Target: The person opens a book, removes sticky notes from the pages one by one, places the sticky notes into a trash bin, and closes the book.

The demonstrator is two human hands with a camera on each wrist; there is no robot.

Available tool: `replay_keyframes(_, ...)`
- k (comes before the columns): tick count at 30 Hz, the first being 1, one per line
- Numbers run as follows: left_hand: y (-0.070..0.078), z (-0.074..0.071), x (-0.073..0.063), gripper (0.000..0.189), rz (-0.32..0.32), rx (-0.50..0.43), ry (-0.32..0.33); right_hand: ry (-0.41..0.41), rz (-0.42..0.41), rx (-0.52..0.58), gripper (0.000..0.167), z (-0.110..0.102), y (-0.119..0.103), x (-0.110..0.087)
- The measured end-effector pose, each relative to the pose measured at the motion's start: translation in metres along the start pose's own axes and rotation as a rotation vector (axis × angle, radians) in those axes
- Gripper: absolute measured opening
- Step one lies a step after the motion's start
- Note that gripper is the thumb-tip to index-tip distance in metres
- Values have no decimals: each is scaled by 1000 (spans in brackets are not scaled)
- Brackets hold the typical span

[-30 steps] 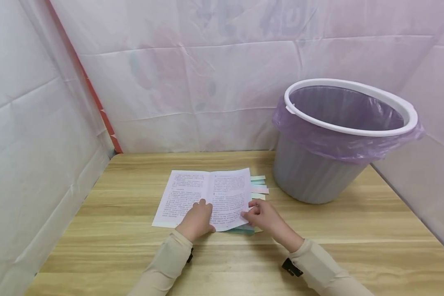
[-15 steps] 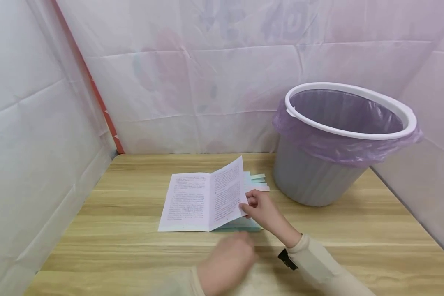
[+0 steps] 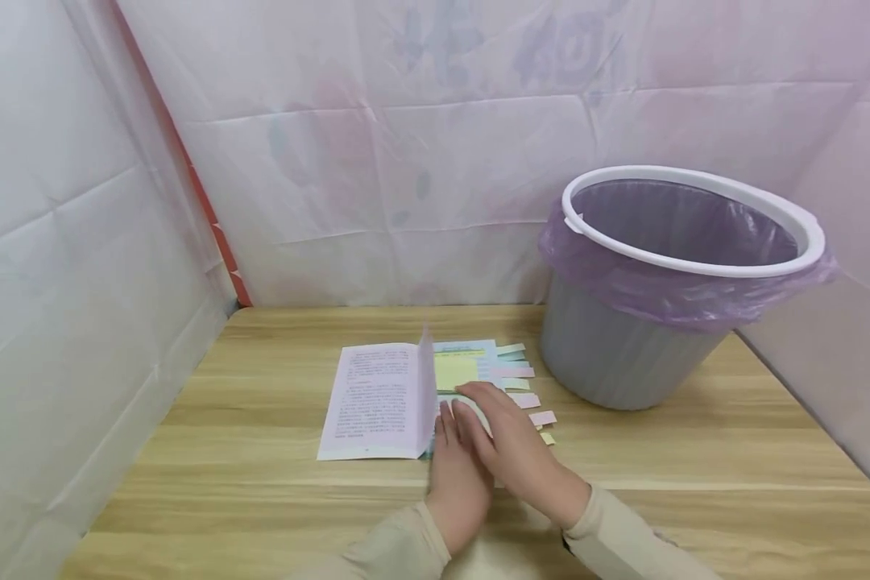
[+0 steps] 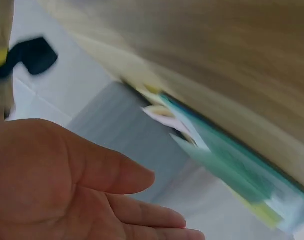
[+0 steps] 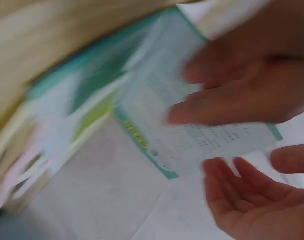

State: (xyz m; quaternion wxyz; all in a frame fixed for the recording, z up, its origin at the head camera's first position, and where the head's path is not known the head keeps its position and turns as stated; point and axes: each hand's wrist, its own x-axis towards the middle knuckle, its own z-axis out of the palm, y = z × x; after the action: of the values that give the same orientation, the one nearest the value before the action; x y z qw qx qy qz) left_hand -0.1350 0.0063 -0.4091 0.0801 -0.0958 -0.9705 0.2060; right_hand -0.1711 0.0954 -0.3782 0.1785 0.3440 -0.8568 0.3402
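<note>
An open booklet [image 3: 370, 403] of printed text lies on the wooden table, and one page [image 3: 427, 395] stands nearly upright along its fold. On the right-hand side a blue-edged page bears a yellow sticky note [image 3: 455, 373]; coloured paper tabs [image 3: 515, 372] stick out past its edge. My left hand [image 3: 461, 479], fingers extended, is right beside the raised page, low over the booklet's right side. In the left wrist view its palm holds nothing. Close against it, my right hand [image 3: 515, 443] reaches over the same side with loosely bent fingers, overlapping the left hand in the head view.
A grey waste bin [image 3: 602, 346] with a white rim and purple liner stands at the table's back right. White and pink sheeting [image 3: 319, 177] hangs behind and at both sides. Bare wood [image 3: 210, 419] lies left of the booklet.
The right-hand page has swung up leftward from nearly flat to upright, uncovering the sticky note and more tabs. My right hand has let go of its edge; the left hand has moved right.
</note>
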Motion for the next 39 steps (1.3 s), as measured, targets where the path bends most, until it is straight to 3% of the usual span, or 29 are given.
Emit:
replay_keyframes(3,-9,5,-1,52,-21,-52,-26,-102,37,-115,25,-3,12,-17)
replay_keyframes(5,-14,9,-2,50,-47,-95,3,-244,30,-147,28,-5,21,-27)
replay_keyframes(8,-24,14,-5,48,-49,-107,-29,-448,14,-145,34,-6,32,-40)
replay_keyframes(11,-32,19,-9,45,-48,-108,-43,-535,1,-168,39,-6,37,-48)
replay_keyframes(17,-47,34,-14,44,-43,-141,17,-563,-43,-235,40,-9,38,-54)
replay_keyframes(29,-75,44,-14,42,9,-359,-109,-584,-77,-287,38,-15,37,-53)
replay_keyframes(39,-94,40,-7,30,63,-426,-122,-592,-56,-241,39,-16,36,-50)
